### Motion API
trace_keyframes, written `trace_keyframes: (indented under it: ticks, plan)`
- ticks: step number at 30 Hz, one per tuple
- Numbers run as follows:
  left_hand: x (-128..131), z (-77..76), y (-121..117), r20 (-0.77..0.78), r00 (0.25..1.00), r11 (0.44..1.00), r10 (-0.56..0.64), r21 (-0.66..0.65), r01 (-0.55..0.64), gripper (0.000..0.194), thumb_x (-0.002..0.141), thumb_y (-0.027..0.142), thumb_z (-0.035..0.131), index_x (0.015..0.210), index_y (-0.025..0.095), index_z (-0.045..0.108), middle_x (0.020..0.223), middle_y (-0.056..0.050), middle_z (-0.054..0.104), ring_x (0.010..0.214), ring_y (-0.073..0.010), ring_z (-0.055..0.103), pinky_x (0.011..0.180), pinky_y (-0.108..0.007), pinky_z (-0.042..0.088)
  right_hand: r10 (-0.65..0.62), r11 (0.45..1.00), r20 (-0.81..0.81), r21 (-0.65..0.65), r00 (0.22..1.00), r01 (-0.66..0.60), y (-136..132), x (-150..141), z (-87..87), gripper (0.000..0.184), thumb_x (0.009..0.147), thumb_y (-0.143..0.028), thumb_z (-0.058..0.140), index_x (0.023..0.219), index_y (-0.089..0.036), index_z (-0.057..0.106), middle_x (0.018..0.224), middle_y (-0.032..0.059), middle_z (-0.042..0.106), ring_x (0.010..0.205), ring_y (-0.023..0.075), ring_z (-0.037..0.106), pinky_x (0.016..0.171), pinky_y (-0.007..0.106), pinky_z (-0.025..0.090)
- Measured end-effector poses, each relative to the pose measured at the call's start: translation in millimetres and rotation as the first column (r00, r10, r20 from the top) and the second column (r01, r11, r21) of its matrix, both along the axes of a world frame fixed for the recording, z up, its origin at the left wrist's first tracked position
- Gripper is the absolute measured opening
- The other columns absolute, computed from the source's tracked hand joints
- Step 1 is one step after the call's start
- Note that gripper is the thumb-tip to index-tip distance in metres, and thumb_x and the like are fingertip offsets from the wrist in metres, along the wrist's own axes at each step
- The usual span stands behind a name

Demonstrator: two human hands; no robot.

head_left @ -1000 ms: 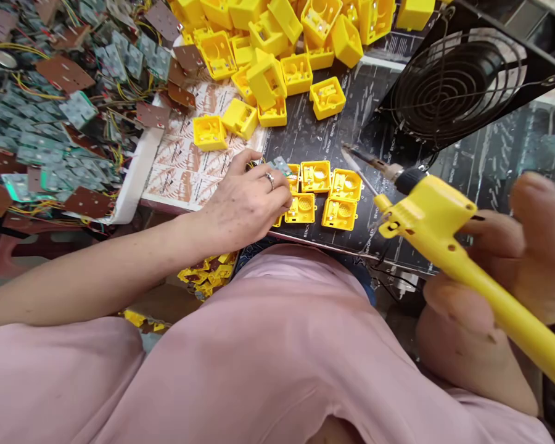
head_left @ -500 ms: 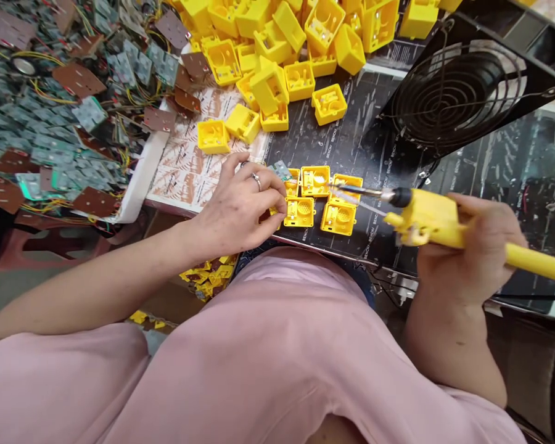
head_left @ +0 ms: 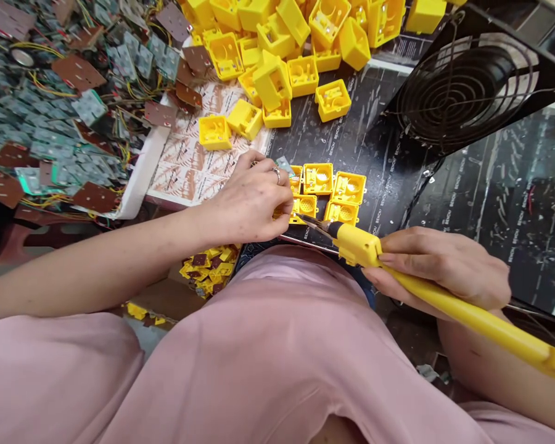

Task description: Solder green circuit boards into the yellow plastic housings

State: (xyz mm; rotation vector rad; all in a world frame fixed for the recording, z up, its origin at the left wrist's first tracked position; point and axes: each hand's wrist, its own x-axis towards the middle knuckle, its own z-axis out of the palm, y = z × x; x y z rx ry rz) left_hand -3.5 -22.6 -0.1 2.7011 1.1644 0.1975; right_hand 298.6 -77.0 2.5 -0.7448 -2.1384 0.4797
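Observation:
My left hand [head_left: 252, 200] rests on the black mat with fingers pinched together over a small circuit board [head_left: 284, 165] and the left end of a cluster of yellow plastic housings [head_left: 335, 185]. A ring shows on one finger. My right hand [head_left: 444, 265] grips a yellow soldering iron [head_left: 444, 299] like a pen. Its metal tip [head_left: 312, 221] points left and reaches the lower left housing [head_left: 305, 205], right next to my left fingertips. What sits under my left fingers is mostly hidden.
A heap of empty yellow housings [head_left: 282, 49] lies at the back. Green and brown circuit boards with wires [head_left: 50, 105] fill a tray on the left. A black wire-guarded fan [head_left: 457, 80] stands at the right. More yellow parts [head_left: 210, 268] lie below the bench edge.
My right hand has come down and left with the soldering iron, bringing its tip from above the right housings to the lower left one. My left hand has barely shifted.

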Motion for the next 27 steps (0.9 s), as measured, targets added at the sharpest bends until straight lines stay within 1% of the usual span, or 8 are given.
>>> trace_keyframes:
  ticks: [2, 4, 10, 16, 18, 20, 22, 27]
  plan:
    - [0.8, 1.1, 1.2, -0.030, 0.999, 1.000, -0.012, -0.008, 0.012, 0.023, 0.088, 0.024, 0.056, 0.069, 0.021, 0.068, 0.079, -0.005, 0.070, 0.088, -0.0252, 0.063, 0.103, -0.058, 0.048, 0.102, 0.992, -0.007, 0.079, 0.995, -0.102, 5.7, -3.4, 3.6, 0.022, 0.084, -0.015, 0.089, 0.092, -0.018, 0.069, 0.079, 0.0012, 0.076, 0.066, 0.0119, 0.073, 0.060, 0.020, 0.062]
    - [1.9, 2.3, 2.4, -0.051, 0.998, 0.999, -0.026, -0.027, 0.025, 0.023, 0.089, 0.024, 0.056, 0.069, 0.021, 0.067, 0.078, -0.005, 0.070, 0.089, -0.0254, 0.063, 0.104, -0.058, 0.047, 0.153, 0.983, 0.020, 0.101, 0.988, -0.154, 9.7, -4.1, 7.3, 0.023, 0.083, -0.012, 0.089, 0.094, -0.017, 0.069, 0.079, 0.0022, 0.076, 0.067, 0.0132, 0.074, 0.064, 0.023, 0.064]
    - [5.4, 10.7, 5.9, -0.114, 0.993, 0.995, -0.027, -0.102, 0.016, 0.026, 0.092, 0.024, 0.055, 0.070, 0.020, 0.068, 0.081, -0.004, 0.072, 0.094, -0.0256, 0.063, 0.108, -0.057, 0.044, 0.169, 0.984, 0.058, 0.038, 0.984, -0.172, 13.3, 0.6, 16.6, 0.026, 0.082, -0.010, 0.089, 0.098, -0.019, 0.072, 0.085, 0.0013, 0.078, 0.074, 0.0159, 0.077, 0.067, 0.027, 0.066]
    - [9.4, 17.4, 8.0, -0.177, 0.983, 0.990, -0.037, -0.137, 0.013, 0.026, 0.091, 0.024, 0.054, 0.071, 0.020, 0.070, 0.082, -0.005, 0.073, 0.095, -0.0247, 0.062, 0.108, -0.055, 0.044, 0.187, 0.973, 0.148, 0.111, 0.971, -0.205, 14.9, -3.8, 25.8, 0.021, 0.085, -0.005, 0.084, 0.094, -0.018, 0.070, 0.082, 0.0018, 0.077, 0.070, 0.0155, 0.075, 0.066, 0.027, 0.065]
    - [10.5, 17.3, 8.0, -0.179, 0.983, 0.991, -0.033, -0.132, 0.009, 0.025, 0.090, 0.023, 0.055, 0.070, 0.020, 0.070, 0.083, -0.005, 0.074, 0.094, -0.0249, 0.062, 0.107, -0.054, 0.044, 0.166, 0.983, 0.144, 0.053, 0.975, -0.175, 10.2, -0.8, 28.2, 0.018, 0.089, -0.007, 0.081, 0.096, -0.019, 0.069, 0.085, 0.0026, 0.078, 0.074, 0.0157, 0.075, 0.070, 0.029, 0.066]
    - [11.4, 17.0, 7.9, -0.184, 0.982, 0.992, -0.034, -0.126, 0.011, 0.024, 0.089, 0.022, 0.055, 0.070, 0.020, 0.070, 0.082, -0.006, 0.074, 0.092, -0.0247, 0.062, 0.105, -0.054, 0.045, 0.096, 0.995, 0.117, -0.007, 0.989, -0.095, 4.8, 4.3, 28.5, 0.008, 0.097, -0.017, 0.075, 0.096, -0.022, 0.069, 0.084, 0.0024, 0.076, 0.077, 0.0155, 0.075, 0.074, 0.030, 0.066]
    - [11.5, 16.8, 8.1, -0.190, 0.981, 0.992, -0.040, -0.126, 0.015, 0.023, 0.087, 0.021, 0.056, 0.069, 0.020, 0.069, 0.082, -0.005, 0.074, 0.089, -0.0242, 0.061, 0.103, -0.054, 0.045, 0.031, 0.998, 0.113, -0.048, 0.993, -0.026, 1.1, 9.3, 26.3, 0.010, 0.104, -0.025, 0.067, 0.094, -0.024, 0.068, 0.080, 0.0017, 0.073, 0.077, 0.0148, 0.074, 0.074, 0.029, 0.066]
    - [10.0, 14.8, 10.1, -0.175, 0.984, 0.994, -0.041, -0.111, 0.022, 0.021, 0.085, 0.022, 0.057, 0.067, 0.020, 0.068, 0.079, -0.005, 0.073, 0.086, -0.0246, 0.060, 0.096, -0.051, 0.045, -0.013, 0.998, 0.084, -0.064, 0.996, 0.019, -3.7, 19.0, 13.1, 0.012, 0.104, -0.032, 0.068, 0.093, -0.028, 0.069, 0.080, 0.0012, 0.073, 0.070, 0.0141, 0.073, 0.064, 0.027, 0.062]
